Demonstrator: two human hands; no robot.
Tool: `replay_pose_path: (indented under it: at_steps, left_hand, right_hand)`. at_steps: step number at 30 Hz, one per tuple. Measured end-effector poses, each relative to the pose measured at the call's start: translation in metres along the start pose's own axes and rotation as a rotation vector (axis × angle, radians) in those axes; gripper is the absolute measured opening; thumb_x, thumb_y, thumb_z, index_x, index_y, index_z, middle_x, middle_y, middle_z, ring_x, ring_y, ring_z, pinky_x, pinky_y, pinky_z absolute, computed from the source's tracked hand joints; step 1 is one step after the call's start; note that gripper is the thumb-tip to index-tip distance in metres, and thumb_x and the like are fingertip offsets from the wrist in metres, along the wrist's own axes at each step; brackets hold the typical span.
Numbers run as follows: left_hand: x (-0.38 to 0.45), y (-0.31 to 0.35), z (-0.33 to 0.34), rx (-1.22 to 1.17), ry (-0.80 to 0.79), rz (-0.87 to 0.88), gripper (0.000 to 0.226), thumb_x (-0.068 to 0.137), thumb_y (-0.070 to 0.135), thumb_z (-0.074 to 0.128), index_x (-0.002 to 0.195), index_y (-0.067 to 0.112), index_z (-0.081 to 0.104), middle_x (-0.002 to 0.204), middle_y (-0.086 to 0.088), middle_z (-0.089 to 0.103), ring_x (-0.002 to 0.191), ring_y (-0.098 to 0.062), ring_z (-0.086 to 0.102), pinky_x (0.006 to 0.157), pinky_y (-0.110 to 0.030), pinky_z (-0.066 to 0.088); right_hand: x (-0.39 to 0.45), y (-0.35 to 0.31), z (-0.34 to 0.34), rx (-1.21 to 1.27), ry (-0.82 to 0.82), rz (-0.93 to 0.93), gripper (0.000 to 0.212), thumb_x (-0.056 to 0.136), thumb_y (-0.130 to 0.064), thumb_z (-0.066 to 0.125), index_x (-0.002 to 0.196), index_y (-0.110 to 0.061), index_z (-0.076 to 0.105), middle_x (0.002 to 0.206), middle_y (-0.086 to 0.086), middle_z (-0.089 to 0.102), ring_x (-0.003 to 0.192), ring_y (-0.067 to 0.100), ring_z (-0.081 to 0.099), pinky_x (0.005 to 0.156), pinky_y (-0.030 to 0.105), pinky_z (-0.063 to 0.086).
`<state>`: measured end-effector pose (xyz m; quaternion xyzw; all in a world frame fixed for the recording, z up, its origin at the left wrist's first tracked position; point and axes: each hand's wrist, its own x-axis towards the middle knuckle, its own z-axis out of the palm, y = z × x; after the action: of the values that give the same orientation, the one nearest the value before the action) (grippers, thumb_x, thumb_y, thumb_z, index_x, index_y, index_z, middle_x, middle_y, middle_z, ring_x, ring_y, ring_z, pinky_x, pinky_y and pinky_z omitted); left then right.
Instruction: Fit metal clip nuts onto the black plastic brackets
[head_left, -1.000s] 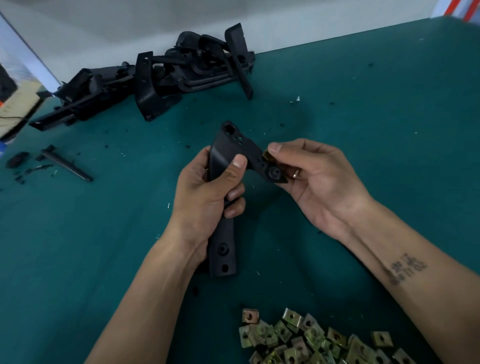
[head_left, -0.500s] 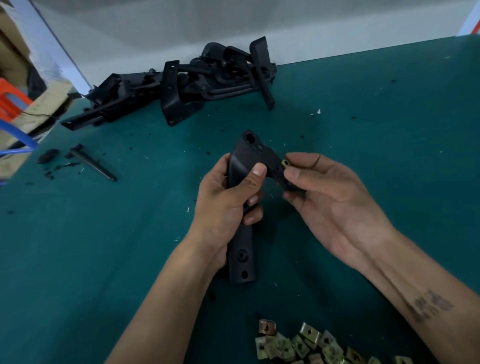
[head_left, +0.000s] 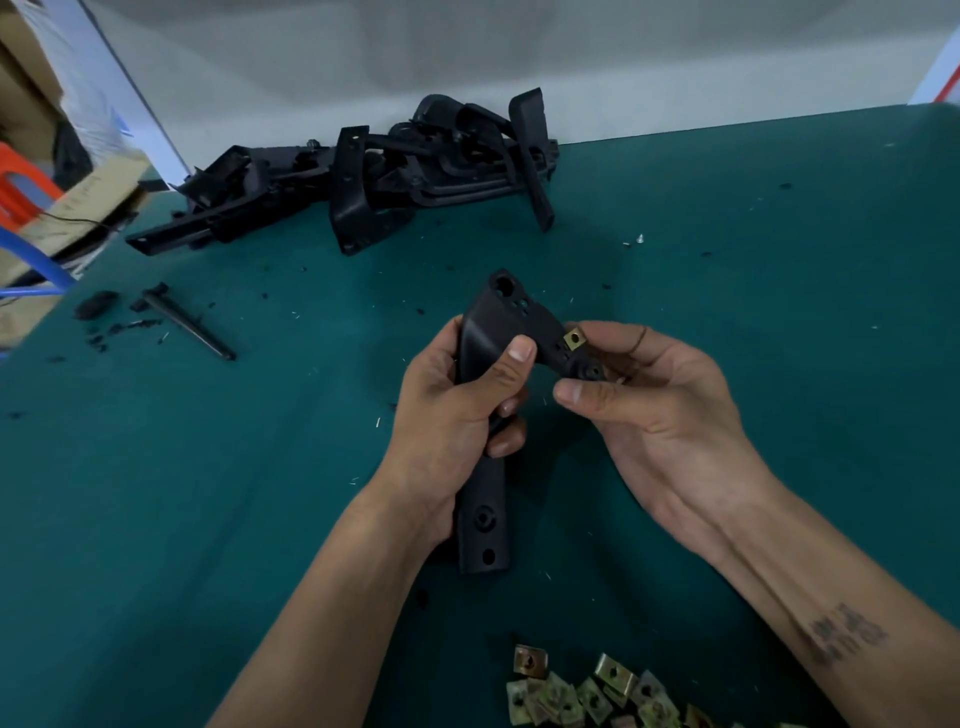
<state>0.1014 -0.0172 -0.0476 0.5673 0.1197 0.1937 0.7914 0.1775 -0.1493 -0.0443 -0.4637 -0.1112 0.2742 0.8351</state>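
So that the side tab faces up for fitting, the left hand (head_left: 457, 410) wraps the black plastic bracket (head_left: 485, 395) while the right hand (head_left: 660, 410) pinches the brass-coloured clip nut (head_left: 573, 340) onto it, both grips clamped.

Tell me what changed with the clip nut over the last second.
The right hand drew its fingers back off the clip nut, which now sits exposed on the bracket arm; the thumb moved under the arm's end. The left hand kept holding the bracket.
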Motion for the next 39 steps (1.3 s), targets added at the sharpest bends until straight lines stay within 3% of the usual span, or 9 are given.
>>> replay_pose_path:
  at_steps: [6,12,20,25,28,34,39]
  left_hand:
    - [0.0001,-0.0006,-0.0022,0.021,-0.043,-0.003,0.021,0.088,0.024,0.068,0.1,0.011,0.057,0.076,0.0,0.042,0.056,-0.007,0.036,0.04,-0.019,0.032]
    - [-0.0004,0.0001,-0.0019,-0.008,-0.058,-0.017,0.014,0.088,0.023,0.067,0.093,0.014,0.058,0.074,0.002,0.044,0.055,-0.007,0.035,0.039,-0.019,0.03]
    - [-0.0021,-0.0004,-0.0021,-0.006,-0.073,-0.023,0.018,0.089,0.022,0.066,0.097,0.01,0.055,0.074,0.002,0.048,0.053,-0.007,0.034,0.039,-0.019,0.03]
    - [-0.0022,0.0012,-0.0024,0.02,-0.051,-0.024,0.016,0.092,0.022,0.064,0.098,0.01,0.056,0.072,0.003,0.048,0.054,-0.007,0.036,0.039,-0.019,0.032]
    - [-0.0024,0.0018,-0.003,0.041,-0.028,-0.013,0.015,0.092,0.023,0.064,0.097,0.01,0.057,0.073,0.002,0.046,0.054,-0.007,0.036,0.04,-0.019,0.032]
    - [-0.0019,0.0006,-0.0039,0.022,-0.035,-0.009,0.012,0.096,0.02,0.06,0.097,0.009,0.054,0.07,0.004,0.046,0.054,-0.007,0.035,0.04,-0.019,0.031]
    - [0.0009,0.0002,-0.0044,-0.01,0.003,-0.041,0.012,0.098,0.018,0.059,0.102,0.007,0.054,0.079,-0.001,0.048,0.054,-0.007,0.033,0.039,-0.017,0.031]
  right_hand:
    - [-0.0008,-0.0046,-0.0023,0.004,-0.071,0.041,0.053,0.052,0.007,0.078,0.102,-0.007,0.064,0.097,0.009,0.076,0.091,0.019,0.073,0.081,0.025,0.058]
    - [0.0003,-0.0082,-0.0055,-0.003,-0.13,0.094,0.058,0.051,0.006,0.084,0.102,-0.012,0.065,0.104,0.01,0.074,0.096,0.02,0.071,0.084,0.03,0.058]
    - [-0.0008,-0.0079,-0.0093,-0.039,-0.148,0.11,0.06,0.056,0.016,0.078,0.109,-0.007,0.063,0.096,0.007,0.072,0.093,0.019,0.069,0.086,0.029,0.058]
    - [-0.0013,-0.0072,-0.0068,-0.041,-0.154,0.1,0.054,0.054,0.006,0.077,0.105,-0.008,0.064,0.097,0.01,0.073,0.09,0.02,0.071,0.084,0.028,0.059]
    - [-0.001,-0.0067,-0.005,-0.068,-0.157,0.098,0.054,0.057,0.005,0.077,0.108,-0.006,0.062,0.108,0.015,0.074,0.097,0.022,0.072,0.088,0.03,0.057]
    - [-0.0002,-0.005,-0.008,-0.111,-0.184,0.102,0.049,0.066,0.0,0.075,0.114,-0.004,0.063,0.123,0.026,0.067,0.11,0.033,0.066,0.108,0.051,0.049]
    - [0.0009,-0.0061,-0.0088,-0.182,-0.188,0.065,0.035,0.084,-0.013,0.076,0.117,-0.007,0.066,0.125,0.022,0.067,0.12,0.038,0.064,0.1,0.05,0.054]
